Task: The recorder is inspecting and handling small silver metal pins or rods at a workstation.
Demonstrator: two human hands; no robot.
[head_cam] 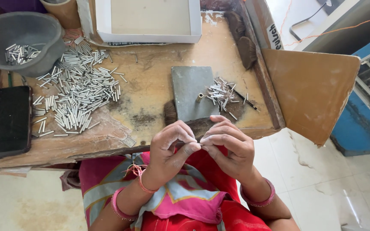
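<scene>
Left hand (172, 143) and right hand (228, 143) pinched fingertip to fingertip — held item too small to tell, grey block (192, 93) at 12 o'clock, loose metal tubes (76, 92) at 10 o'clock — grey bowl (20, 40) beyond.

A small hand-assembly workshop, seen at one bench.

The worn wooden bench (150, 85), stained and chipped, carries a heap of short metal tubes (76, 92), a grey bowl (20, 40) with more of them, a grey metal block (191, 92) with an upright peg, and a shallow white box (148, 21); the floor is pale tile.
</scene>
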